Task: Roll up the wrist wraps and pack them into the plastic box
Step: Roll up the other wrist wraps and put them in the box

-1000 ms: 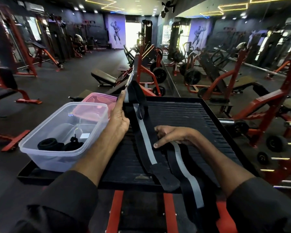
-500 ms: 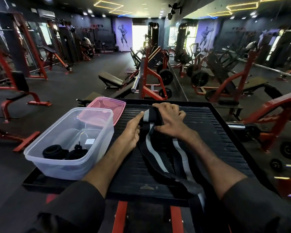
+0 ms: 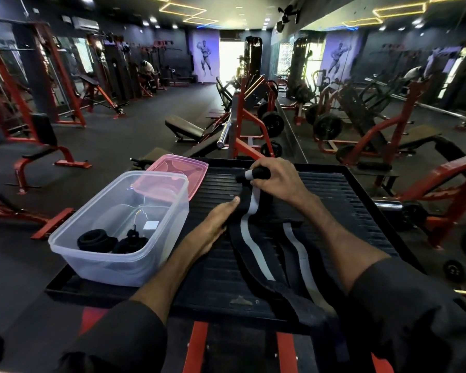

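On a ribbed black platform [image 3: 334, 211] in a gym, a person's right hand [image 3: 276, 179] closes over the far end of a black wrist wrap [image 3: 249, 238] with a grey stripe, fingers curled around the small roll just started at 12 o'clock. The left hand [image 3: 215, 224] lies open and flat, holding nothing, its fingertips pressing the wrap's left edge to keep the strip straight. A second wrist wrap [image 3: 297, 249] lies unrolled just to the right, its tail running off the platform toward 6 o'clock. At 9 o'clock stands the clear plastic box [image 3: 113, 265], two black rolls [image 3: 96, 239] already inside; its pink lid [image 3: 178, 170] rests behind it. The step in hand appears to be the first turns of the roll. The next move likely calls for winding toward the body under even tension, so the roll stays tight enough to fit the box.
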`<state>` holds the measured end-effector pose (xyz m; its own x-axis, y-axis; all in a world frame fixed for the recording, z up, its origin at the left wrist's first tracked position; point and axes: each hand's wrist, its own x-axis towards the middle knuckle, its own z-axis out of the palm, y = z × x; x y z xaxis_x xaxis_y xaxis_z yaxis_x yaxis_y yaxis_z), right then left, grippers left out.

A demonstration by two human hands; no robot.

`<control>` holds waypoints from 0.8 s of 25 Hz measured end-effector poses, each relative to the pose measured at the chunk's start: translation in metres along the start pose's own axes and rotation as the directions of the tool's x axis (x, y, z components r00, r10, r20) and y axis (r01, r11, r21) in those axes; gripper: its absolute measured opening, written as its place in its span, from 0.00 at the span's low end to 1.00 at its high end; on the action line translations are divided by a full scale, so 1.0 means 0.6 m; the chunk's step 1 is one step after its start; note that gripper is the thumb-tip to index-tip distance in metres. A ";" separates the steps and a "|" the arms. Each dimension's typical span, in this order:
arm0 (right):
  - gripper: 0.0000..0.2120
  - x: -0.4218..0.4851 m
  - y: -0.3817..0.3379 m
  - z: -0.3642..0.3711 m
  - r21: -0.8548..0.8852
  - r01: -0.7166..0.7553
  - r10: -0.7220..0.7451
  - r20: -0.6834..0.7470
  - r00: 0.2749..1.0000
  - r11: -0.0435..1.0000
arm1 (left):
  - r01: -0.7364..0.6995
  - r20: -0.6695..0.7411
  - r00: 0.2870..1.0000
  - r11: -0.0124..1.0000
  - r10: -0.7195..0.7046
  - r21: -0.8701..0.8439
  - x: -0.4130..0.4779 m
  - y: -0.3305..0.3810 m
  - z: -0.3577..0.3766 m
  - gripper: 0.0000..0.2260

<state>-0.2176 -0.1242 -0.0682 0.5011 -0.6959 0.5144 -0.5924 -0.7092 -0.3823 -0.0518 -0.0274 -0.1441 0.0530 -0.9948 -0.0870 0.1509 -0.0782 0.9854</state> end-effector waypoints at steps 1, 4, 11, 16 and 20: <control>0.14 0.002 -0.001 -0.002 0.074 -0.020 0.023 -0.031 0.999 0.997 | 0.009 0.014 1.000 0.998 -0.010 0.055 -0.001 0.001 0.004 0.16; 0.12 0.012 -0.009 -0.013 0.238 -0.058 0.083 -0.099 0.992 0.970 | -0.051 0.027 0.999 0.968 0.046 0.247 -0.009 0.009 0.017 0.14; 0.11 0.045 -0.060 -0.062 0.526 0.043 0.109 -0.255 0.961 0.849 | -0.519 -0.134 0.808 0.800 0.574 0.301 -0.043 0.042 0.016 0.17; 0.15 0.061 -0.099 -0.088 0.691 0.116 0.099 -0.264 0.959 0.713 | -0.513 -0.145 0.850 0.859 0.507 -0.005 -0.086 0.107 0.021 0.08; 0.18 0.053 -0.113 -0.086 0.759 0.120 0.088 -0.227 0.970 0.640 | -0.463 -0.133 0.887 0.847 0.443 -0.261 -0.117 0.122 0.038 0.14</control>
<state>-0.1944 -0.0923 0.0138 0.2909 -0.7113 0.6399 0.1602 -0.6231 -0.7655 -0.0669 0.0353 -0.0623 0.2449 -0.9080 0.3400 0.3607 0.4109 0.8373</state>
